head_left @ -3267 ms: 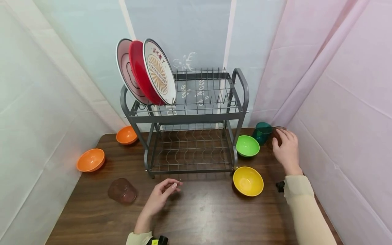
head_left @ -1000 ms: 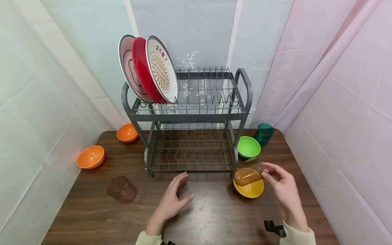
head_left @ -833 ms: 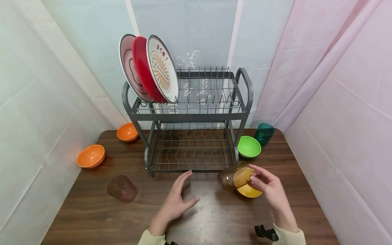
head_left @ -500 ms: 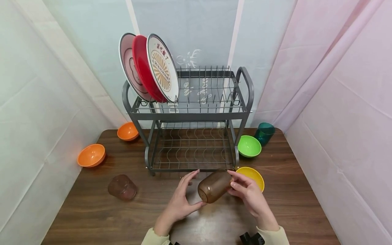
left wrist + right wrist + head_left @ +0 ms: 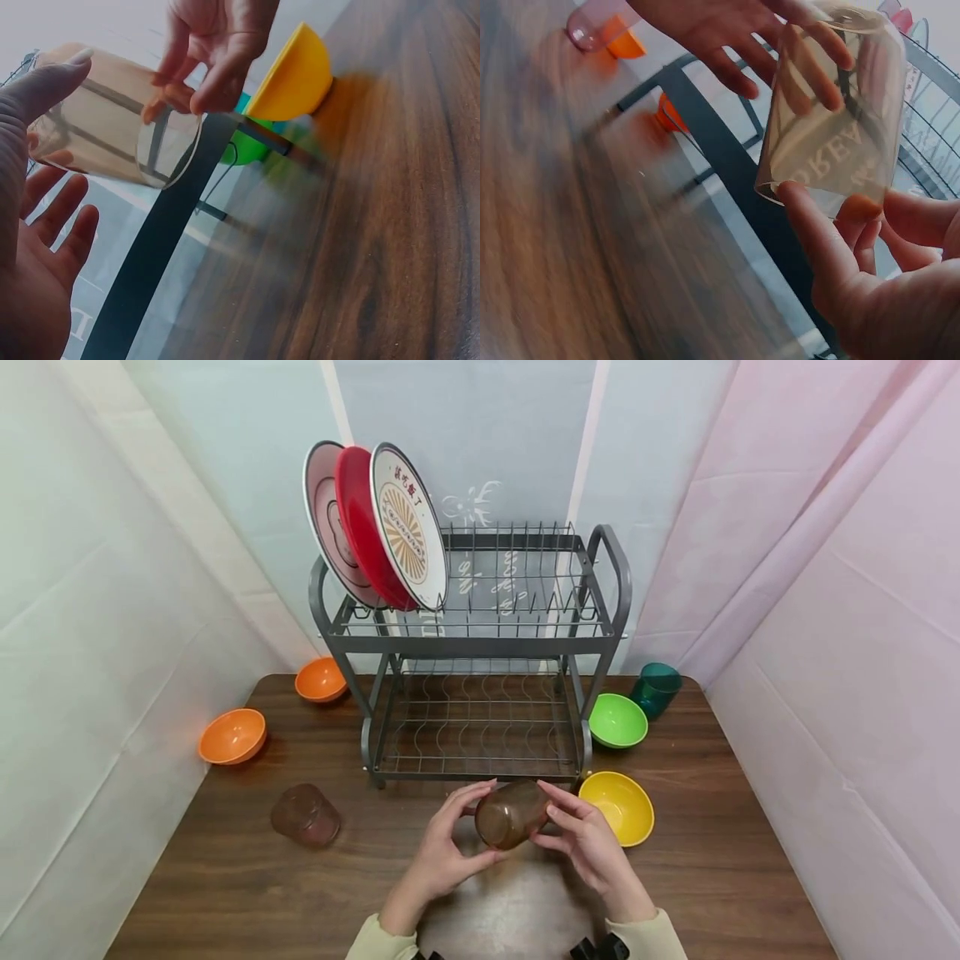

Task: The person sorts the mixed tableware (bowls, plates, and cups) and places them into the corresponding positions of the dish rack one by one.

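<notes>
A transparent brown drinking glass (image 5: 510, 817) lies tilted in the air in front of the rack, its base toward my left hand. My right hand (image 5: 588, 847) pinches its rim between thumb and fingers, as the right wrist view shows at the glass's open end (image 5: 829, 112). Around the base end, my left hand (image 5: 442, 856) has its thumb on one side and fingers on the other; in the left wrist view the thumb lies across the glass (image 5: 105, 120) while some fingers stay off it. Printed letters show through the glass in the right wrist view.
A two-tier dish rack (image 5: 472, 647) holds several plates (image 5: 408, 527) at its upper left. Orange bowls (image 5: 232, 737) and a reddish-brown glass (image 5: 306, 816) are on the left. Yellow (image 5: 618, 808) and green bowls (image 5: 618, 721) and a teal glass (image 5: 656, 690) stand on the right.
My right hand has picked up the brown glass at the far right and carried it left past the yellow bowl. My left hand has spread and come round the base end.
</notes>
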A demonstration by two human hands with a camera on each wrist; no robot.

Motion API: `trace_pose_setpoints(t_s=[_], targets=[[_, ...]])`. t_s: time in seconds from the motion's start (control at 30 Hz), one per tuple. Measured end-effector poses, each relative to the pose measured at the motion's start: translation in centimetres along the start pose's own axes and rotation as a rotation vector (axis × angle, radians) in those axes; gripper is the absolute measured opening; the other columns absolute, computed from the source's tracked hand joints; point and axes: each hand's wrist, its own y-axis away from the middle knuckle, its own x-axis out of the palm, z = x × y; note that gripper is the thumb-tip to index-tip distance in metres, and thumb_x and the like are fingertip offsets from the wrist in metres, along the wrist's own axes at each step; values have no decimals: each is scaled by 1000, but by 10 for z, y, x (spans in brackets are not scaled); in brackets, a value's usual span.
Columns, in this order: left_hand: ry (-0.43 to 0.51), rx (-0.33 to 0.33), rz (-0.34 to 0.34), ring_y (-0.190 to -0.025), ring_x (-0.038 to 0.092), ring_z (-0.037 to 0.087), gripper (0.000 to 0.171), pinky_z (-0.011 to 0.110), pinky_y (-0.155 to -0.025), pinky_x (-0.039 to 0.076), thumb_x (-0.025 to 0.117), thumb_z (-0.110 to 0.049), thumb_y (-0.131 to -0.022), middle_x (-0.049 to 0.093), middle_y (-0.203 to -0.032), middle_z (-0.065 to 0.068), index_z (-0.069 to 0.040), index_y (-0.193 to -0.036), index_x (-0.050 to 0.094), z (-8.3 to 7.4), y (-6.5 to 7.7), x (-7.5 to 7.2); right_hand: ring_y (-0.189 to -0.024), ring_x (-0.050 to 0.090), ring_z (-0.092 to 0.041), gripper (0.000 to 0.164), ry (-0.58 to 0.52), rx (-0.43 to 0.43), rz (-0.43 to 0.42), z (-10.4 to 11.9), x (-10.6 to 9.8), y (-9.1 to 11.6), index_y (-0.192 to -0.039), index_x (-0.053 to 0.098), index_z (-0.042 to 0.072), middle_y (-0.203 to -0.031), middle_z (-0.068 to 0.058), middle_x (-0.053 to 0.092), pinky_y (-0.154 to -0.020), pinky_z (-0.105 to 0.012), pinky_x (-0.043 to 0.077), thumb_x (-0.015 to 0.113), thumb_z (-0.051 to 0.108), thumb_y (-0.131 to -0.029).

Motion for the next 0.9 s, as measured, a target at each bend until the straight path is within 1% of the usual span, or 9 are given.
trace_pose_setpoints(t_s=[0.07, 0.13, 0.23, 0.3, 0.43, 0.57, 0.67, 0.8, 0.9], targets=[[-5, 6, -6, -120, 54, 26, 77, 37, -86, 51, 89, 5, -65, 56, -134, 24, 6, -133, 51, 0, 0, -1, -112, 54, -28, 48, -16, 13, 3, -3, 3, -2, -148, 42, -2, -136, -14, 46, -89, -54, 52, 53, 9, -103], [-5, -2, -8, -119, 55, 25, 77, 36, -87, 51, 88, 4, -65, 56, -135, 22, 5, -133, 51, -2, -1, -2, -112, 54, -28, 49, -25, 21, 15, -6, 6, -3, -149, 40, -2, -139, -16, 45, -90, -54, 51, 52, 10, -104], [0, -12, -4, -120, 55, 26, 77, 35, -90, 50, 88, 3, -67, 56, -136, 21, 5, -134, 51, -3, -3, -3, -112, 53, -28, 49, -41, 39, 21, -9, 10, -4, -149, 39, -4, -143, -17, 43, -91, -55, 50, 52, 11, -104], [5, -18, 4, -121, 55, 27, 77, 33, -94, 49, 88, 4, -68, 56, -136, 22, 6, -135, 50, -4, -4, -4, -113, 53, -28, 49, -41, 54, 25, -11, 13, -5, -148, 40, -4, -143, -17, 44, -90, -56, 50, 52, 12, -104], [-2, 3, 11, -123, 54, 28, 78, 33, -100, 44, 89, 0, -69, 56, -137, 22, 5, -137, 50, 6, -3, -3, -115, 52, -28, 47, -11, 72, 57, -15, 18, -5, -146, 42, -6, -138, -15, 49, -89, -54, 52, 52, 14, -105], [-26, 1, 10, -126, 52, 27, 76, 35, -104, 41, 90, -12, -73, 56, -139, 16, -1, -139, 52, 20, 1, -2, -109, 57, -23, 46, 27, 85, 102, -20, 22, -6, -144, 44, -8, -125, -14, 57, -89, -51, 53, 50, 15, -105], [-36, -2, 22, -127, 51, 27, 70, 37, -105, 41, 87, -21, -78, 56, -140, 13, -5, -138, 54, 26, 2, -4, -106, 58, -21, 45, 53, 98, 130, -23, 25, -7, -143, 45, -9, -119, -13, 59, -90, -50, 52, 49, 16, -106], [-41, 0, 60, -127, 51, 27, 59, 39, -102, 44, 84, -25, -82, 56, -140, 11, -11, -134, 60, 29, -3, -10, -111, 59, -24, 46, 101, 89, 175, -26, 27, -9, -143, 45, -8, -127, -16, 57, -94, -52, 49, 50, 17, -105], [-54, -12, 84, -127, 52, 27, 55, 39, -101, 45, 84, -24, -82, 56, -139, 8, -16, -132, 62, 30, -9, -18, -117, 57, -27, 50, 140, 69, 193, -27, 29, -11, -145, 42, -8, -134, -18, 55, -96, -53, 48, 52, 18, -104]])
